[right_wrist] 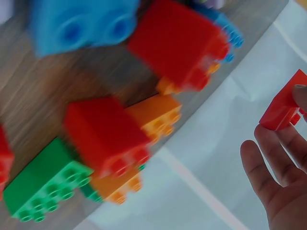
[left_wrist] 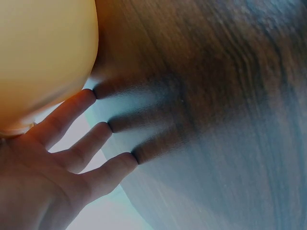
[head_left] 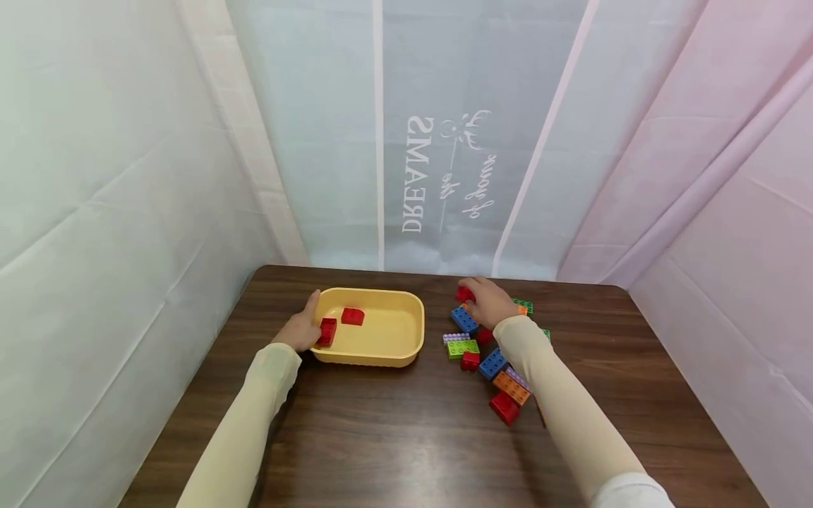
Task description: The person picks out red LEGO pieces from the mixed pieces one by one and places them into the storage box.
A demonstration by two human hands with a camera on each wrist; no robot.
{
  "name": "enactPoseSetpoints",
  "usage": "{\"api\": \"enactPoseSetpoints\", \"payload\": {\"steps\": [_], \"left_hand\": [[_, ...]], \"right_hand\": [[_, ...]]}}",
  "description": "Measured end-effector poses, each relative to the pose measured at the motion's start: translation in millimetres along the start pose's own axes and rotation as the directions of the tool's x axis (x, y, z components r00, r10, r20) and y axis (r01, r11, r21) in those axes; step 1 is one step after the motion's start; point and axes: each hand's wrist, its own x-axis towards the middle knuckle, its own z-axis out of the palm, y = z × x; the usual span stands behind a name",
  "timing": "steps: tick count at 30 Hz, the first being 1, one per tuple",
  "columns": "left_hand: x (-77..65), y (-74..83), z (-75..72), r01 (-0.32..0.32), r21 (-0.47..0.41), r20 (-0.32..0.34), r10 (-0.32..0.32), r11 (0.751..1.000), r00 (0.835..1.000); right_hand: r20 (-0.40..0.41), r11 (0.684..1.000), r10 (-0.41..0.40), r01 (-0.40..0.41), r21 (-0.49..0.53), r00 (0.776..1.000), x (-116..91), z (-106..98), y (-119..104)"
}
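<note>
1. My right hand (head_left: 492,302) pinches a red brick (head_left: 464,293), thumb against one side and fingers on the other, the grip narrow. The brick is above the far-left end of the loose bricks, near the far edge of the table (head_left: 381,437).

2. I judge the step in hand to be lifting this one brick away from its neighbours. A firm thumb pinch on its flat sides should serve better than a hold on the studs.

3. The blue brick (head_left: 465,319) lies just below my fingers, so I should raise the red one straight up before any sideways move, or I may knock its neighbours.

4. My left hand (head_left: 298,330) is against the left end of the yellow tray (head_left: 381,342). In the left wrist view three fingers are straight and spread, their tips on the table. Light, even pressure there should stop the tray sliding without tipping it.

5. Inside the tray, one red block (head_left: 327,331) sits close to my left hand; a smaller red piece (head_left: 352,316) lies nearer the far wall. My left fingers should stay clear of both.
</note>
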Motion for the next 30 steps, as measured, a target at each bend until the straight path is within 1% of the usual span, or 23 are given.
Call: {"api": "enactPoseSetpoints", "payload": {"steps": [5, 9, 17, 30], "left_hand": [[1.2, -1.1, 1.4, -0.001, -0.006, -0.001, 0.001, 1.0, 1.0], [2.1, -1.7, 2.5, 0.003, -0.011, -0.002, -0.003, 1.0, 1.0], [2.8, -0.3, 3.2, 0.001, -0.02, -0.002, -0.001, 1.0, 1.0], [2.1, -3.3, 4.1, 0.001, -0.028, -0.011, -0.002, 1.0, 1.0]], "right_hand": [[0.005, 0.999, -0.034, 0.034, -0.036, 0.999, 12.6, 6.2, -18.3], [0.01, 0.997, -0.07, 0.07, -0.03, 0.998, 21.4, 9.9, -32.1], [-0.025, 0.991, -0.129, 0.128, -0.023, 0.991, 33.5, 13.7, -57.7], [0.024, 0.985, -0.17, 0.171, -0.024, 0.985, 48.6, 23.0, -92.2]]}}
